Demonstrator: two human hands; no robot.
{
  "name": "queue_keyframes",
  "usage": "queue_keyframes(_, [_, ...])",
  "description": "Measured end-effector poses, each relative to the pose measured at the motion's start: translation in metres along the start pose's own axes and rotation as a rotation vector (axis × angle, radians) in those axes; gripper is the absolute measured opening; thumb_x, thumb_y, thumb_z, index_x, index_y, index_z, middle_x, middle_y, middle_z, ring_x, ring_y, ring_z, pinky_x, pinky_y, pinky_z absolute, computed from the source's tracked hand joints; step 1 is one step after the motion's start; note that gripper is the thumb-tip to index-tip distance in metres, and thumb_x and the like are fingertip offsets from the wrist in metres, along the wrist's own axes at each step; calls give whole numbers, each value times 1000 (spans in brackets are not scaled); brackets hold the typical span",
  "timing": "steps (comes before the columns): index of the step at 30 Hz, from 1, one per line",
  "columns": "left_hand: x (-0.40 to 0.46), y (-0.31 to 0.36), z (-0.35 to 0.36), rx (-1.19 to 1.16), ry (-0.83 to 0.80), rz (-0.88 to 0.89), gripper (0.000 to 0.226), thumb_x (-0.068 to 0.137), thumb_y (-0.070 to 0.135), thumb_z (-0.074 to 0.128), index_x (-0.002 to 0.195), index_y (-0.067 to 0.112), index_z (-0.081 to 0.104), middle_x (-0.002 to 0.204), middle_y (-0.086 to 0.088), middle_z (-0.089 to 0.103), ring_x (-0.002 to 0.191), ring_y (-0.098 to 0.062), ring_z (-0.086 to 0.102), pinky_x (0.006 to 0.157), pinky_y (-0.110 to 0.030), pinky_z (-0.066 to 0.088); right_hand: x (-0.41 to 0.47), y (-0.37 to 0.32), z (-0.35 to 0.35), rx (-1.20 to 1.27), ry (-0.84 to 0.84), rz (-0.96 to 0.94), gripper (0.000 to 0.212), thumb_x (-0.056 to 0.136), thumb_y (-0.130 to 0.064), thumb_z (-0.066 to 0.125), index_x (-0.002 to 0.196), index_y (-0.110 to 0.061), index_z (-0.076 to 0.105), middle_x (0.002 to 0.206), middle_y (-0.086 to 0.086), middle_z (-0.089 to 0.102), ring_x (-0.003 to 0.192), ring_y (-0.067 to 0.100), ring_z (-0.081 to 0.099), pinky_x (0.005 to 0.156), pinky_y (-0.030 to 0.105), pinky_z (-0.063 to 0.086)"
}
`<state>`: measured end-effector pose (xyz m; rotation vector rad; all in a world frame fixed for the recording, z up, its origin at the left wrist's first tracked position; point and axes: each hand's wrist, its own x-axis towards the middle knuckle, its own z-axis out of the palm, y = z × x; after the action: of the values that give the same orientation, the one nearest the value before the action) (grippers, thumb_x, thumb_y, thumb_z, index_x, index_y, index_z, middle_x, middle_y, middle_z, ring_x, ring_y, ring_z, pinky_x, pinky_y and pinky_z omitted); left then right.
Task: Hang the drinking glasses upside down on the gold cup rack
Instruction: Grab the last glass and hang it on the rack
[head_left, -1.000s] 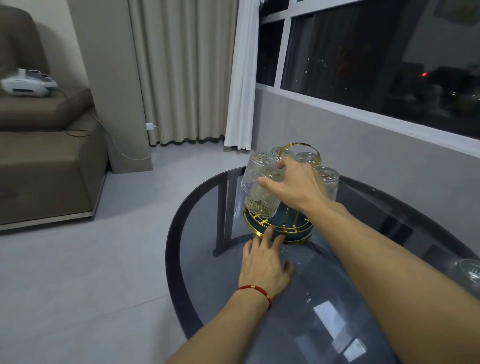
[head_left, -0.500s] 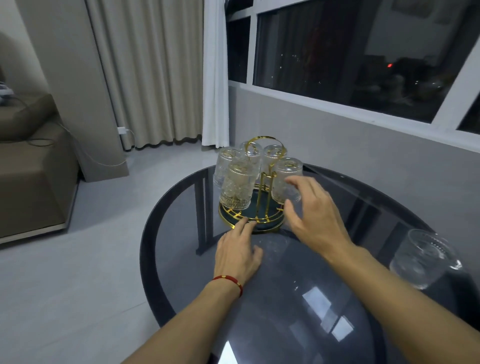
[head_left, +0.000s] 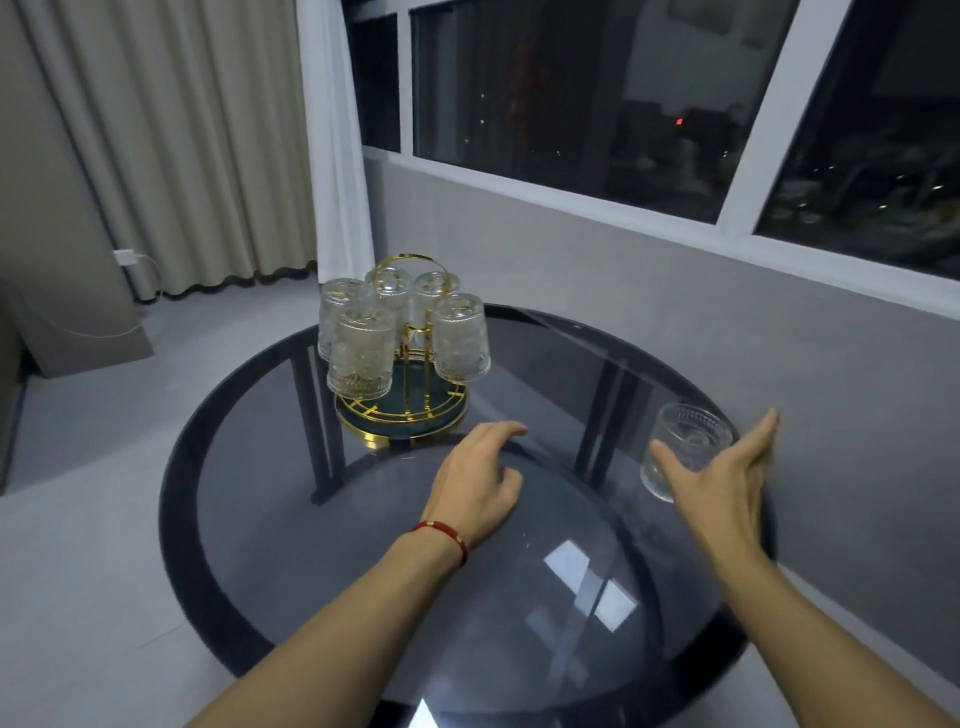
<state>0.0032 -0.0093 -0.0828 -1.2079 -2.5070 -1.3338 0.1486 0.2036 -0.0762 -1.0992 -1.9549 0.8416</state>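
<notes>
Our right hand spread open, empty, just beside last upright glass at table right edge; left hand empty, near gold rack; glass rigid, fragile, ribbed wall aids grip: we take mid-wall

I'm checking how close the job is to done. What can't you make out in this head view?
- Free pegs on the gold cup rack: hidden by hanging glasses.
- Rear glasses: overlapped, count unsure.
- Right hand touching the loose glass: unclear.
</notes>
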Motion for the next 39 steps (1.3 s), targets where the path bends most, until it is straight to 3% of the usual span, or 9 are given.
queue_keyframes(3, [1,12,8,-103,-49,3,52,83,3,59,131,24,60,121,3,67,100,-9,62,93,-28,52,7,12,4,46,-112,167,115,79,-41,88,162,-11,16,159,24,44,140,46,48,112,56,44])
queue_keyframes(7, [4,23,13,-239,-67,-4,47,86,11,66,131,24,59,119,3,69,102,-5,63,91,-25,54,7,7,5,44,-94,78,83,70,-42,93,137,-16,51,135,14,66,119,38,64,98,47,54])
queue_keyframes(15, [17,25,7,-564,-119,-182,90,76,45,85,150,35,36,126,6,60,110,-1,61,78,-11,52,-27,-39,29,95,-531,-371,84,61,-51,94,135,-47,53,123,-9,54,112,6,61,90,33,56])
queue_keyframes(19, [19,16,-14,-671,41,-270,91,66,43,91,144,35,45,118,0,65,111,-11,63,82,-31,62,-27,-48,45,240,-675,-302,90,61,-65,89,140,-59,47,134,-12,55,116,2,63,97,32,56])
queue_keyframes(23, [19,3,-35,-944,122,-431,87,66,33,92,141,24,48,129,-18,63,117,-26,66,87,-48,62,-34,-54,60,657,-914,117,72,85,-70,67,144,-31,52,138,12,68,111,30,75,92,46,60])
queue_keyframes(29, [3,-26,-64,-1056,8,-386,61,79,20,84,131,25,53,113,1,77,113,-20,70,92,-36,60,-51,-90,77,769,-763,33,39,102,-30,64,139,-20,56,132,10,71,110,25,76,89,43,63])
queue_keyframes(34, [-7,-47,-76,-342,162,-277,34,99,40,60,132,30,57,126,11,65,122,-13,59,94,-20,50,-51,-136,71,426,-413,-377,47,98,-44,67,141,-36,49,126,0,64,109,6,66,89,32,57])
queue_keyframes(37, [-11,-64,-74,33,27,-270,72,85,23,66,152,27,39,149,-2,52,137,-26,44,112,-44,41,-46,-169,71,290,-299,-509,55,97,-51,64,147,-40,45,130,-3,50,100,-27,50,79,14,42])
queue_keyframes(39, [-12,-69,-73,56,-30,-257,84,80,19,68,155,30,32,154,-2,46,142,-26,38,116,-47,37,-42,-189,75,206,-291,-548,58,97,-52,62,150,-40,43,125,-1,46,92,-18,56,75,12,36])
